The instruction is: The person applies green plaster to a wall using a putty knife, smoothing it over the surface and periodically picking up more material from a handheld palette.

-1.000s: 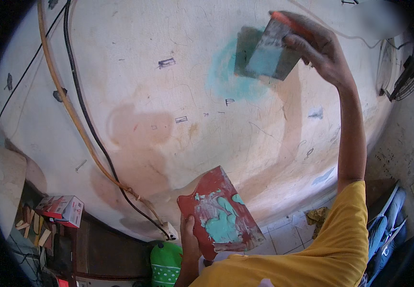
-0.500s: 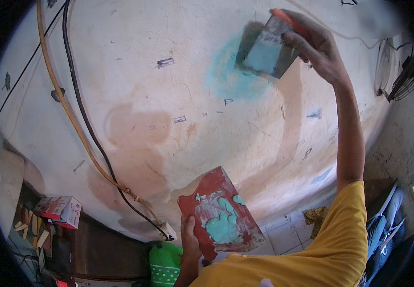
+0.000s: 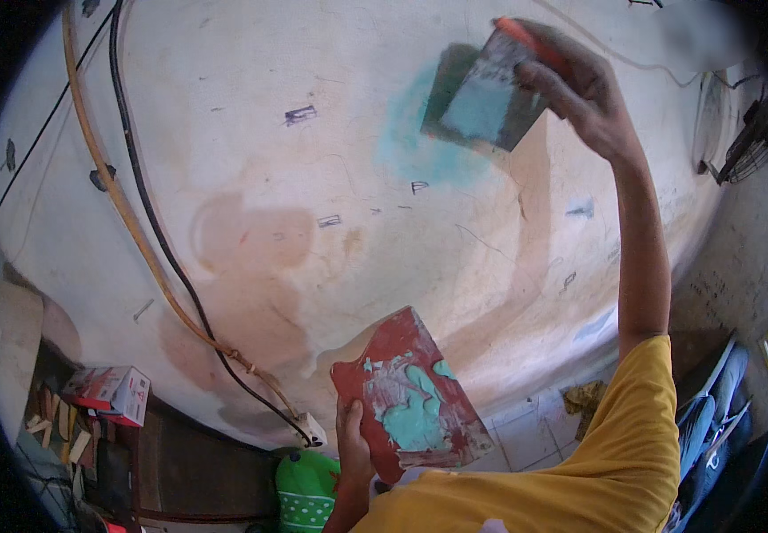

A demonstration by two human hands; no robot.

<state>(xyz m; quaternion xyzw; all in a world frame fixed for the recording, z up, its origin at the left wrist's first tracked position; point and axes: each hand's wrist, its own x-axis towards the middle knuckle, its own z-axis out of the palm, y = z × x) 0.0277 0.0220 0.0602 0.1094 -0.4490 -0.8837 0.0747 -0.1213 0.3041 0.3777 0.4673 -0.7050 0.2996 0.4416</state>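
Observation:
My right hand (image 3: 586, 99), raised at the upper right, is wrapped round a wide putty knife (image 3: 481, 108) with an orange-red handle. Its broad metal blade carries a pale blue-green smear and lies close over a turquoise patch (image 3: 406, 151) on the wall; whether the edge touches cannot be made out. Low in the middle, my left hand (image 3: 354, 435) grips a red board (image 3: 393, 336) by its left edge, thumb on top. Thick turquoise putty (image 3: 415, 419) is spread across the board's face.
The pale, stained wall (image 3: 250, 169) bears several small pencil marks. A black cable (image 3: 148, 200) and a tan pipe (image 3: 122, 209) run down its left side to a white socket (image 3: 313, 430). Lower left are a red-and-white box (image 3: 122, 395) and wood pieces; a green dotted item (image 3: 304, 497) lies nearby.
My right hand and the putty knife have shifted slightly left and a little down over the turquoise patch. My left hand and the board have stayed nearly still.

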